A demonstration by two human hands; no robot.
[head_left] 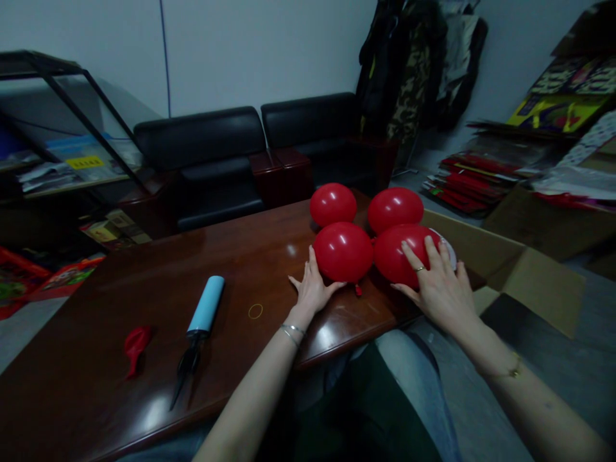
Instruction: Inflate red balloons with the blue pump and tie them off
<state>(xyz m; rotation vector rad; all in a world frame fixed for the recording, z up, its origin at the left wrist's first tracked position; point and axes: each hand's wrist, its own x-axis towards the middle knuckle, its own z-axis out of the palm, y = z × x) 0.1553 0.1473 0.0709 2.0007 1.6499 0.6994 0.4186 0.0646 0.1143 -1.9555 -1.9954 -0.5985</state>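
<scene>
Several inflated red balloons sit bunched at the right end of the brown table. My left hand rests against the lower left side of the near left balloon, fingers spread and thumb out. Over the near right balloon lies my right hand, its fingers stretched across the surface. Behind these two are a far left balloon and a far right balloon. Something white shows partly behind the right hand's fingers; I cannot tell what it is. A red knot hangs below the near left balloon.
A light-blue hand pump with a black nozzle lies left on the table, beside a deflated red balloon and a yellow rubber band. An open cardboard box stands right of the table. Black sofas are behind it.
</scene>
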